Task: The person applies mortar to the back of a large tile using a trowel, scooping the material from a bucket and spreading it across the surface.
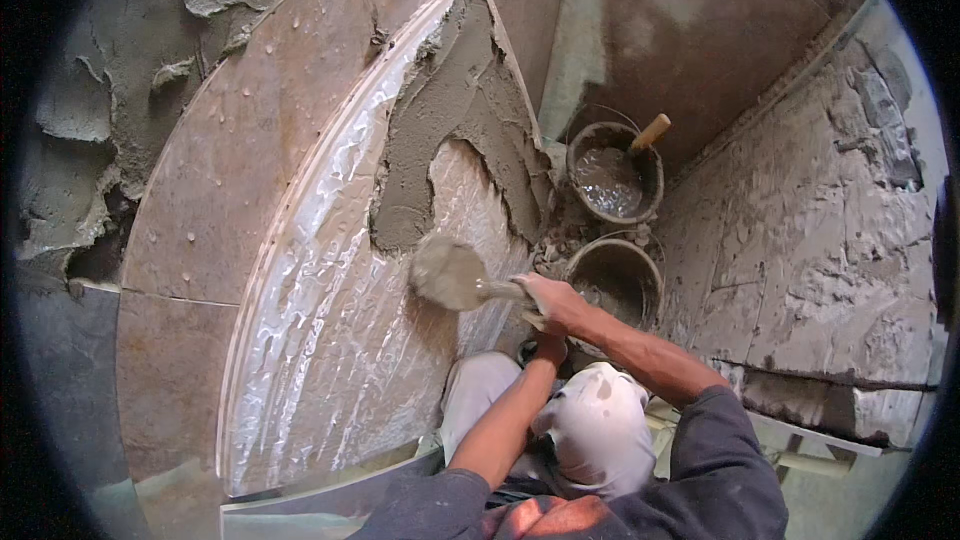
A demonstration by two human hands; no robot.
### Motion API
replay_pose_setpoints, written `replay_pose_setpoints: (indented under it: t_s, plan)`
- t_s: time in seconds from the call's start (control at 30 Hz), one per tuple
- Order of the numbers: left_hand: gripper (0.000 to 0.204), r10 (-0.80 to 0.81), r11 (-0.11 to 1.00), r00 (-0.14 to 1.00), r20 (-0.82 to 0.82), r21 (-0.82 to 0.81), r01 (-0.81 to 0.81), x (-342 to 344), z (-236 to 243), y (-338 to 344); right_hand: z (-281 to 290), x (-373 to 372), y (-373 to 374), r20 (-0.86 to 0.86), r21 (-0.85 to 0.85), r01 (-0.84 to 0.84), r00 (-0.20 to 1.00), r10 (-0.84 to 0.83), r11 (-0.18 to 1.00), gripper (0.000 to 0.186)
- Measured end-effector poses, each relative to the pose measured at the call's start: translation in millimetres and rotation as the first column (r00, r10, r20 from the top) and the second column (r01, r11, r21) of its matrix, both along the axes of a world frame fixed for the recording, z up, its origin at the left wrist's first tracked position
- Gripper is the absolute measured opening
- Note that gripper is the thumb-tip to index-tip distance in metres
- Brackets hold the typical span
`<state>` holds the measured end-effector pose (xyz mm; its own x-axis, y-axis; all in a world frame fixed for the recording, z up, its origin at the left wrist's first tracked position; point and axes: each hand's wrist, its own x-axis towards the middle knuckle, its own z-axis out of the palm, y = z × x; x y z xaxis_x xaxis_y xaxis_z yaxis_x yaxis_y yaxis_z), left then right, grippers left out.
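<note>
Brown slabs (215, 170) with a curved edge lie well to the left of the fingers, and farther out on that side is a mass of rough grey mortar (85, 120). Between the brown slabs and the fingers is a pointed panel (350, 370), its pale face streaked and shiny. A darker mortar layer (425, 180) covers its tip, beyond the fingers, and splits into two lobes that reach down toward them.

The right hand (560, 302) has its fingers wrapped around the handle of a round-headed scoop (503, 289). The scoop's head points left from those fingers, over the panel, and carries a wet grey heap (447, 273) — whether it touches the panel I cannot tell. The left hand (547, 345) is just below the right, nearer the body; its fingers are mostly hidden, so I cannot tell whether they grip anything.

Just beyond and to the right of the right hand's fingers is a near bucket (632, 278); past it is a far bucket (652, 202) of murky liquid, with a wooden handle (650, 133) leaning out. Well right of the fingers is a slab smeared with grey (800, 240) — pale-trousered knees (605, 420) are below them.
</note>
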<state>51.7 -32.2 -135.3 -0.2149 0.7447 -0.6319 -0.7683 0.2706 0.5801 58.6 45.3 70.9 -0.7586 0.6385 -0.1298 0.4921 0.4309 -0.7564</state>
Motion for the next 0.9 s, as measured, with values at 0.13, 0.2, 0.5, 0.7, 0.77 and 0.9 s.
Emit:
replay_pose_setpoints:
  t_s: [0.13,0.2,0.5,0.7,0.77,0.9]
  plan:
    - [0.031,-0.022,1.000,0.999,-0.042,-0.006,0.022,-0.6,8.0,4.7,-13.4,14.1,-24.0,-0.224,-0.254,0.396,0.864,-0.452,0.883,0.063]
    - [0.031,-0.020,1.000,0.999,-0.045,-0.007,0.020,-3.4,7.4,3.2,-14.5,-2.5,-19.0,-0.348,-0.337,0.431,0.770,-0.536,0.837,0.064]
    - [0.031,-0.107,0.994,0.989,-0.099,-0.006,0.107,-17.9,22.6,-1.3,-8.0,-27.2,-12.7,-0.094,0.038,-0.032,0.995,0.035,0.999,0.059]
    - [0.031,-0.508,0.839,0.699,-0.503,-0.107,0.533,-32.1,61.8,7.3,-9.1,24.7,-21.4,-0.308,-0.408,0.465,0.740,-0.598,0.786,0.061]
    - [0.030,-0.432,0.899,0.815,-0.386,-0.114,0.423,-30.9,65.7,9.6,-10.3,20.4,-2.3,-0.267,-0.674,0.477,0.554,-0.788,0.564,0.054]
    - [0.025,0.020,0.974,0.999,-0.030,-0.225,-0.026,-30.1,40.8,15.3,-29.4,0.8,44.0,-0.193,-0.911,0.262,0.411,-0.891,0.318,0.041]
